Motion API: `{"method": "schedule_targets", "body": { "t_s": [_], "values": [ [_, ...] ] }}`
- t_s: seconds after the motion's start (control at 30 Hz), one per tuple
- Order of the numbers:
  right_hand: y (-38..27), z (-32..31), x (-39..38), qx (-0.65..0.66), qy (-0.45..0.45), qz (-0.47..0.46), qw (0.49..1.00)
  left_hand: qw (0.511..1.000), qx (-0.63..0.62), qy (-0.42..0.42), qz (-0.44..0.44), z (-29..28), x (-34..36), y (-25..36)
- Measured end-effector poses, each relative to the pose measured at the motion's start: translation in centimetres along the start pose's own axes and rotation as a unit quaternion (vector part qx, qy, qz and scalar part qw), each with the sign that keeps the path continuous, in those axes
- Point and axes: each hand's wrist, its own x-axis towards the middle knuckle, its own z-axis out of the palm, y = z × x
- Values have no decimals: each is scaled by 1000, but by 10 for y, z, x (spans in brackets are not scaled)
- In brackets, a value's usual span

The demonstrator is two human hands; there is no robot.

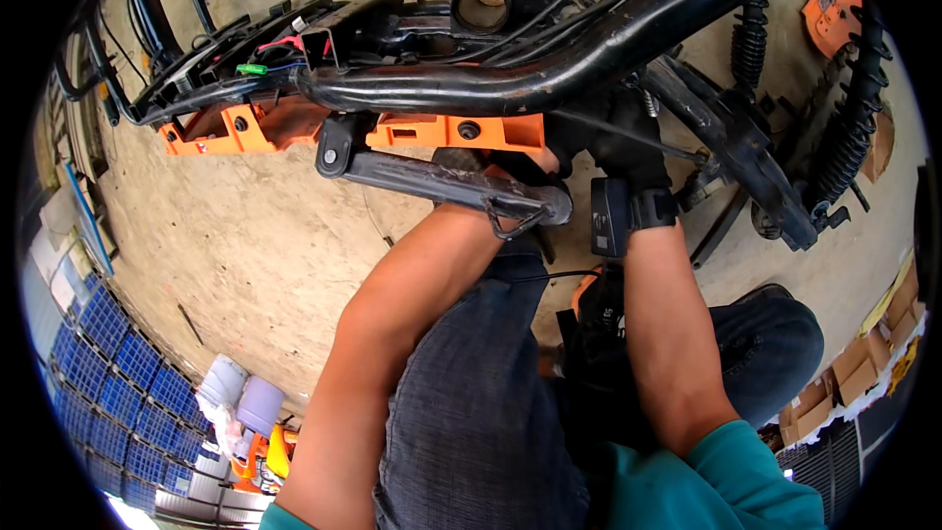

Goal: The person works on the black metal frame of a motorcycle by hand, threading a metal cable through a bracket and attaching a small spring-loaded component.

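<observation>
A black tubular vehicle frame (442, 90) stretches across the upper part of the view. Both my arms reach under it. My left hand (564, 142) is mostly hidden behind an orange plastic panel (510, 132) and the black support arm (432, 177) bolted below it. In a black glove, my right hand (633, 142) is raised beneath the bend of the thick tube, beside a dark suspension arm (726, 137). The tube and shadow hide its fingers. A black box-shaped device (609, 218) sits at my right wrist. What either hand touches cannot be made out.
Coil-spring shock absorbers (846, 142) stand at the right, near an orange part (832, 10). Blue crates (123, 363) and pale buckets (259, 404) are at lower left. Cardboard boxes (859, 368) line the lower right. Wiring with a green connector (252, 69) lies along the frame.
</observation>
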Motion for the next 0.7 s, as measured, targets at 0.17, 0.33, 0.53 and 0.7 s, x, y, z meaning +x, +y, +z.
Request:
{"method": "schedule_targets", "body": {
  "t_s": [0.17, 0.33, 0.53, 0.7],
  "values": [
    [11, 5, 8, -17, -26, 3, 1000, 1000, 2, -9, -8, -7, -7, 3],
    [12, 18, 15, -2, 19, -16, 1000, 1000, 13, -21, -14, -19, -15, 8],
    [1, 9, 16, -41, -59, 1, 997, 998, 23, -48, -20, -32, -25, 13],
    [19, 21, 10, -254, -13, -118, 960, 992, 48, -118, -9, -57, -47, 38]
  ]
}}
